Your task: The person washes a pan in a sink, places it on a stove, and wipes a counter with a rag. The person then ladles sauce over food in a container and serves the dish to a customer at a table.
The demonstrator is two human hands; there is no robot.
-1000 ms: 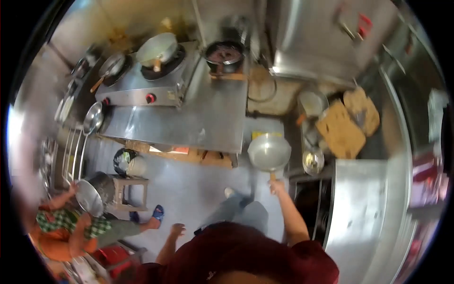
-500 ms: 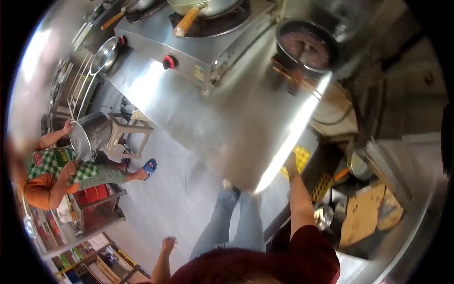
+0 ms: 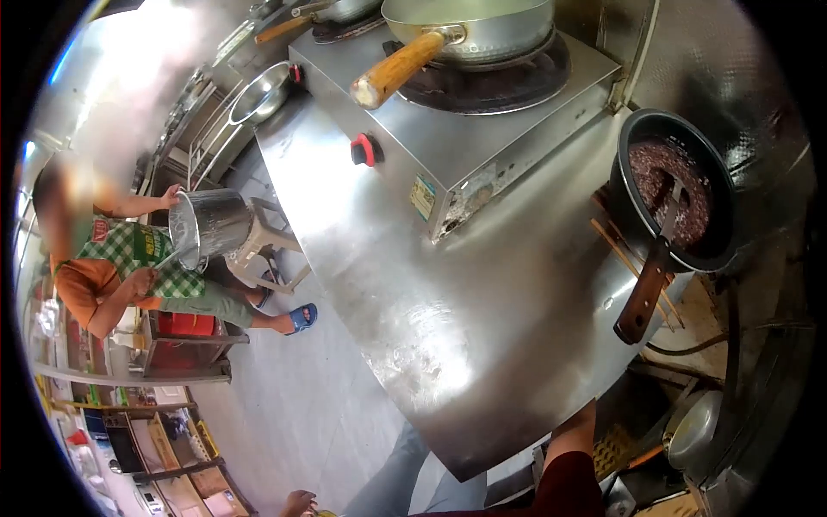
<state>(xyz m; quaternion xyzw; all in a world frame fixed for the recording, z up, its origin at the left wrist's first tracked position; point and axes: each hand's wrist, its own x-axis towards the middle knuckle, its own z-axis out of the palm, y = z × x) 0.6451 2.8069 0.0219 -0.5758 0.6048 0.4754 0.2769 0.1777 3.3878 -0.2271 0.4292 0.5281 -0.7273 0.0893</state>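
Observation:
My left hand (image 3: 299,503) hangs low at the bottom edge beside my legs, its fingers loosely apart. A small yellowish bit shows by its fingertips, too cut off to name. My right forearm (image 3: 570,444) reaches under the near edge of the steel table (image 3: 431,319), and that hand is hidden beneath the tabletop. On the table's right side stands a dark pot (image 3: 629,185) of purplish-red mash. A wooden-handled spatula or knife (image 3: 646,297) leans in it, its handle over the rim. Wooden chopsticks (image 3: 616,250) lie under the pot.
At the back, a gas stove (image 3: 405,129) carries a steel pan (image 3: 491,34) with a wooden handle jutting forward. To the left, a person in a checked apron (image 3: 129,250) tilts a metal pot (image 3: 215,224) on a stool (image 3: 267,250). Shelves (image 3: 164,439) stand lower left.
The view has shifted so the table and stove appear nearer. My right hand, earlier beside yellow pieces below the table edge, is now hidden under it. The other person now holds a utensil in the pot.

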